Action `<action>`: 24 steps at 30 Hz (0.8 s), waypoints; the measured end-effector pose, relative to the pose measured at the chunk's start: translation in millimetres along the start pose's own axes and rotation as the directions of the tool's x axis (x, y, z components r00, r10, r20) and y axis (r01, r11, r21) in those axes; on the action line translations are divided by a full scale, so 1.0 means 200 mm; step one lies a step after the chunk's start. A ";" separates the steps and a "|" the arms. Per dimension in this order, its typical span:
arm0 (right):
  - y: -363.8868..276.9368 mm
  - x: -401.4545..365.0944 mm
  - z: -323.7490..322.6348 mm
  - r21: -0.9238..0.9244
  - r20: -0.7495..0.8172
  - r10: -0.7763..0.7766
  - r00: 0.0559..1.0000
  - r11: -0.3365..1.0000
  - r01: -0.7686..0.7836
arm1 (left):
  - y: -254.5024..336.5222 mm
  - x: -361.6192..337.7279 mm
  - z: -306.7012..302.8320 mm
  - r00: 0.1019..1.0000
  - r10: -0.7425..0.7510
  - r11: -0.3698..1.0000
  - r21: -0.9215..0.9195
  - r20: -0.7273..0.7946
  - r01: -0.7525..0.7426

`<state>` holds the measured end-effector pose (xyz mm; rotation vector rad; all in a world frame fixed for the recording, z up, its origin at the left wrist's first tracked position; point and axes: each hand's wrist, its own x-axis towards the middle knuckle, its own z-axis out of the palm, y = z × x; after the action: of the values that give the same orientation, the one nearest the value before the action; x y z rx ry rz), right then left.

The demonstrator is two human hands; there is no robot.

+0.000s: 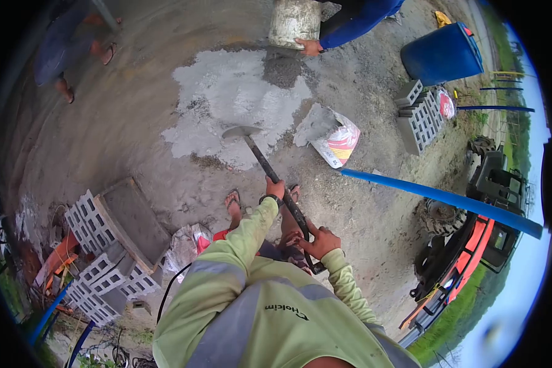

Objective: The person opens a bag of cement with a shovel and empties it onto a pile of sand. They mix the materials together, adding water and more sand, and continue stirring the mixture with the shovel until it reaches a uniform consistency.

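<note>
A shovel [262, 161] with a long dark handle slants up and away from my body. Its blade [242, 131] rests at the grey cement powder [227, 92] spread on the ground. My left hand [275, 187], with a dark band at the wrist, is closed around the middle of the handle. Lower down, near its top end, my right hand [321, 241] grips the same handle, its fingers partly hidden. To the right of the powder lies a torn cement bag [339, 142], grey powder spilling from its opening.
Another person's hand [311, 47] tips a whitish bucket [294, 23] beside the powder. A second person [61, 46] stands far left. Hollow blocks [420, 122] and a blue drum [441, 55] are right; a blue pole [435, 197], vehicle [472, 227] and mortar board [135, 221] are nearer.
</note>
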<state>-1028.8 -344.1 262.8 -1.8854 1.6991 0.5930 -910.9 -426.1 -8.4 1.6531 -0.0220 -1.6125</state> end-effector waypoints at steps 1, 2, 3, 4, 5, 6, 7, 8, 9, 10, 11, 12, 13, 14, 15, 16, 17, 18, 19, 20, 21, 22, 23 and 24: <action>0.00 -0.04 -0.07 0.030 0.073 0.063 0.995 0.997 -0.065 | 0.01 -0.01 0.01 0.979 -0.114 0.993 0.054 0.168 0.106; 0.07 -0.07 -0.04 0.043 0.062 0.074 0.995 0.996 -0.077 | 0.02 -0.05 0.02 0.918 -0.234 0.971 0.129 0.320 0.203; 0.17 -0.08 0.01 0.115 0.082 0.106 0.991 0.987 -0.115 | 0.04 -0.07 0.02 0.869 -0.263 0.960 0.203 0.419 0.193; 0.24 -0.08 0.03 0.184 0.100 0.129 0.987 0.972 -0.146 | 0.07 -0.07 0.00 0.870 -0.248 0.962 0.212 0.427 0.171; 0.27 -0.09 0.01 0.256 0.174 0.173 0.969 0.943 -0.215 | 0.11 -0.05 -0.03 0.821 -0.284 0.925 0.366 0.496 0.099; 0.36 -0.08 0.05 0.259 0.156 0.156 0.975 0.947 -0.193 | 0.16 -0.01 -0.07 0.773 -0.326 0.867 0.499 0.544 0.014; 0.47 -0.06 0.15 0.347 0.143 0.139 0.980 0.920 -0.181 | 0.24 -0.01 -0.13 0.803 -0.303 0.895 0.444 0.513 0.054; 0.55 -0.06 0.22 0.436 0.130 0.122 0.984 0.884 -0.167 | 0.29 0.02 -0.21 0.841 -0.247 0.903 0.429 0.481 0.020; 0.57 -0.07 0.18 0.433 0.164 0.123 0.979 0.882 -0.183 | 0.35 0.09 -0.31 0.877 -0.180 0.910 0.415 0.446 -0.024; 0.62 -0.06 0.20 0.446 0.143 0.098 0.985 0.882 -0.152 | 0.41 0.14 -0.43 0.927 -0.093 0.870 0.482 0.364 -0.103; 0.70 -0.06 0.24 0.472 0.132 0.056 0.990 0.875 -0.112 | 0.45 0.19 -0.59 0.959 0.001 0.817 0.553 0.282 -0.163; 0.76 -0.05 0.26 0.494 0.119 0.012 0.993 0.867 -0.070 | 0.47 0.26 -0.77 0.980 0.100 0.759 0.624 0.173 -0.187; 0.80 -0.04 0.26 0.542 0.119 -0.011 0.993 0.839 -0.056 | 0.55 0.22 -0.93 0.979 0.192 0.624 0.761 0.074 -0.180; 0.85 0.00 0.25 0.550 0.101 -0.034 0.994 0.835 -0.028 | 0.48 0.27 -1.13 0.926 0.371 0.696 0.682 -0.075 -0.223; 0.90 0.01 0.27 0.622 0.114 -0.039 0.993 0.782 -0.041 | 0.54 0.18 -1.27 0.959 0.229 0.747 0.662 -0.170 -0.061; 0.95 0.01 0.30 0.688 0.132 -0.044 0.990 0.723 -0.060 | 0.57 0.06 -1.39 0.964 0.150 0.765 0.644 -0.219 0.028; 0.99 0.03 0.32 0.699 0.134 -0.040 0.990 0.712 -0.066 | 0.59 -0.03 -1.46 0.960 0.078 0.782 0.613 -0.268 0.108; 1.04 0.08 0.30 0.705 0.117 -0.068 0.991 0.708 -0.035 | 0.58 -0.10 -1.52 0.953 0.105 0.787 0.610 -0.283 0.095; 1.07 0.10 0.28 0.728 0.163 -0.077 0.984 0.682 -0.068 | 0.55 -0.19 -1.56 0.947 0.085 0.766 0.628 -0.309 0.136; 1.10 0.12 0.27 0.748 0.215 -0.084 0.973 0.654 -0.109 | 0.53 -0.27 -1.59 0.940 0.060 0.742 0.644 -0.336 0.183; 1.12 0.12 0.26 0.761 0.269 -0.088 0.959 0.629 -0.156 | 0.51 -0.33 -1.61 0.934 0.070 0.743 0.642 -0.352 0.186; 1.14 0.14 0.23 0.763 0.266 -0.107 0.958 0.631 -0.141 | 0.52 -0.46 -1.54 0.936 0.052 0.797 0.580 -0.348 0.171; 1.15 0.18 0.18 0.751 0.279 -0.128 0.952 0.647 -0.133 | 0.52 -0.57 -1.44 0.939 0.035 0.847 0.509 -0.341 0.153; 1.16 0.20 0.16 0.736 0.293 -0.148 0.945 0.665 -0.125 | 0.51 -0.60 -1.36 0.934 0.042 0.856 0.494 -0.355 0.150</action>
<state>-1253.9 -370.8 191.1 -1.1120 1.3870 0.1242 -651.6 -289.5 107.2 2.3658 -0.2452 -1.3932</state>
